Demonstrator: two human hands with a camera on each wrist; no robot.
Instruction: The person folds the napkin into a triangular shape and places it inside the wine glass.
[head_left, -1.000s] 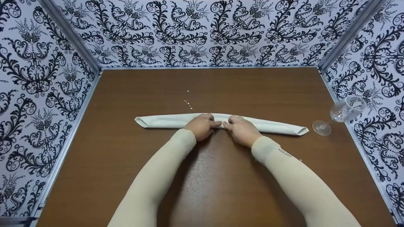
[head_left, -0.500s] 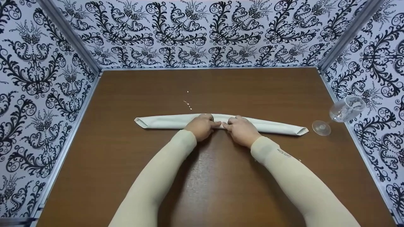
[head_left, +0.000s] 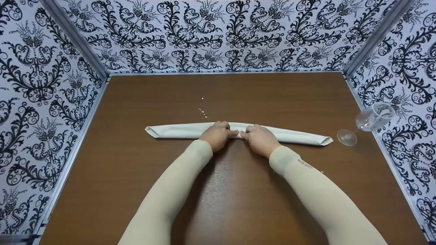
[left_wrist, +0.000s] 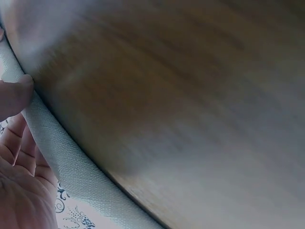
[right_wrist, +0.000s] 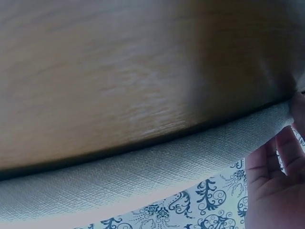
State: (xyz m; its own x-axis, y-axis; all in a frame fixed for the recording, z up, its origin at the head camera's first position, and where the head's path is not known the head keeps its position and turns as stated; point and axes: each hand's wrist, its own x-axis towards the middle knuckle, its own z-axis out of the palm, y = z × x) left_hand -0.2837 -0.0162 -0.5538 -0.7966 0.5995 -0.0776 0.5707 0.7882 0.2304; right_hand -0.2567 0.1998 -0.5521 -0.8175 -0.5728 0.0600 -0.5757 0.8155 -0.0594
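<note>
A long off-white cloth [head_left: 177, 131], rolled into a tube, lies crosswise on the brown table and bows slightly at its middle. My left hand [head_left: 217, 136] grips it just left of the middle. In the left wrist view the thumb [left_wrist: 18, 97] lies on its near side and the other fingers are behind it. My right hand [head_left: 263, 140] holds the roll just right of the middle, index fingers or thumbs of both hands nearly meeting. The right wrist view shows the woven cloth [right_wrist: 157, 164] running to the fingers [right_wrist: 286, 148], thumb mostly cut off.
A stemmed wine glass [head_left: 374, 117] stands at the table's right side, close past the roll's right end. Small white specks [head_left: 203, 112] lie beyond the roll. Patterned walls [head_left: 211, 34] bound the brown table [head_left: 129, 177] at the back and both sides.
Almost nothing differs. The right forearm has shifted very slightly to the left, while both hands keep their place on the rolled cloth.
</note>
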